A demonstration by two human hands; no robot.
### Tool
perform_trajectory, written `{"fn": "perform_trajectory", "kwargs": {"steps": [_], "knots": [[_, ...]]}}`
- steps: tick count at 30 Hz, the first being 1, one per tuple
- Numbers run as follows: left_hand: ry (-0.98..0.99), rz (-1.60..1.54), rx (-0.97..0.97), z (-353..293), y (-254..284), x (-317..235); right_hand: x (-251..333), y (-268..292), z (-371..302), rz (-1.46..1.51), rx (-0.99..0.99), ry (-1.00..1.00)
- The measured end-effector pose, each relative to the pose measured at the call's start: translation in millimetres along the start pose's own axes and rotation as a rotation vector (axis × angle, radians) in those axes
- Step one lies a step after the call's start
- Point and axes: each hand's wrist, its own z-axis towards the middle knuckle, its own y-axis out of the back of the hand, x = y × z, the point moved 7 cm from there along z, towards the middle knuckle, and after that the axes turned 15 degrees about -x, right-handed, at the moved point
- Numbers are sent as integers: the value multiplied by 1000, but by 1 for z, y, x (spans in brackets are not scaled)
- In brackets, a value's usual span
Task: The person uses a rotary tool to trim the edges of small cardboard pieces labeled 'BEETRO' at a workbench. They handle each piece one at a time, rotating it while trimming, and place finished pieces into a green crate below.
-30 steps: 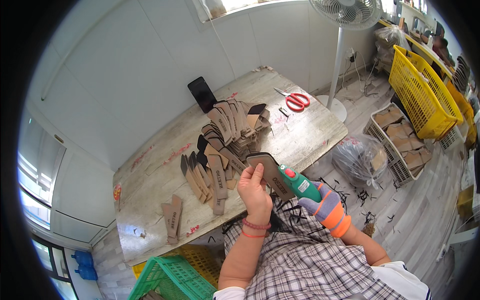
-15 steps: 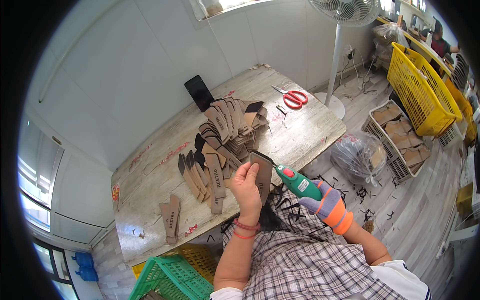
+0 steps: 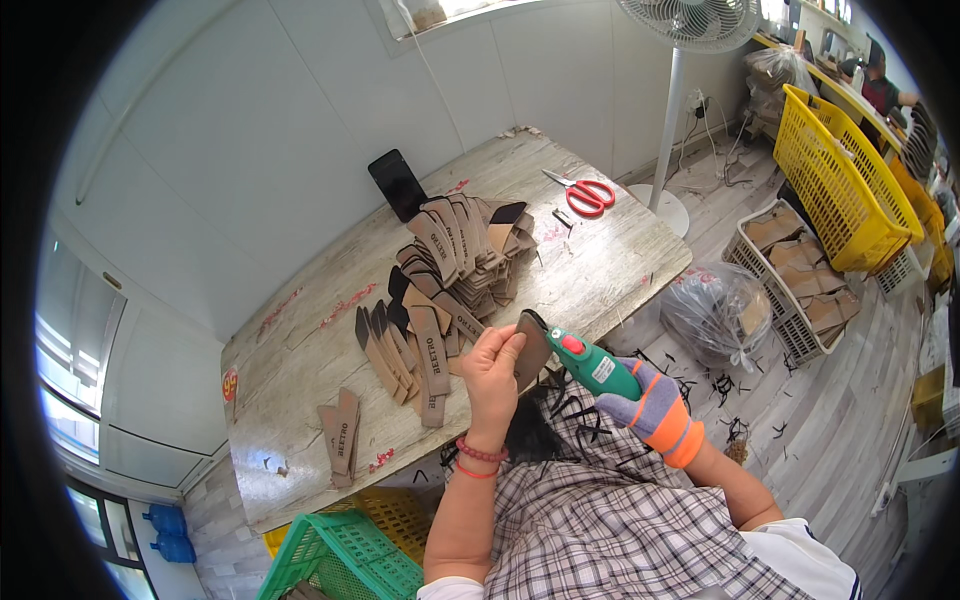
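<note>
My left hand (image 3: 492,372) holds a brown shoe-tongue-shaped leather piece (image 3: 531,347) upright over my lap, just off the table's near edge. My right hand (image 3: 655,405), in a grey and orange glove, grips a green power tool (image 3: 592,362) whose tip touches the piece's top edge. A heap of similar brown pieces (image 3: 455,255) lies on the wooden table (image 3: 300,345) just beyond my hands, with a fanned row (image 3: 400,345) to the left and a pair (image 3: 340,435) nearer the front corner.
Red-handled scissors (image 3: 585,195) and a black phone (image 3: 397,185) leaning on the wall sit on the table. A fan stand (image 3: 668,110), yellow basket (image 3: 845,195), white crate of pieces (image 3: 795,275) and a plastic bag (image 3: 715,315) are at right. Green and yellow crates (image 3: 345,555) stand below the table.
My left hand has turned the leather piece more upright and edge-on, and both hands have shifted slightly down and right with the tool still at its edge.
</note>
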Motion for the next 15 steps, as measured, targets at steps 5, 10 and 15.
{"fn": "perform_trajectory", "kwargs": {"steps": [5, 10, 15], "knots": [[-46, 52, 75, -3, -2, -2, 4, 1, 1, -18, 1, -14], [-103, 130, 160, 1, 1, -7, 6, 2, 1, -32, 12, -14], [-392, 397, 229, 9, 2, -35, 4, 4, 2, -32, 25, 31]]}}
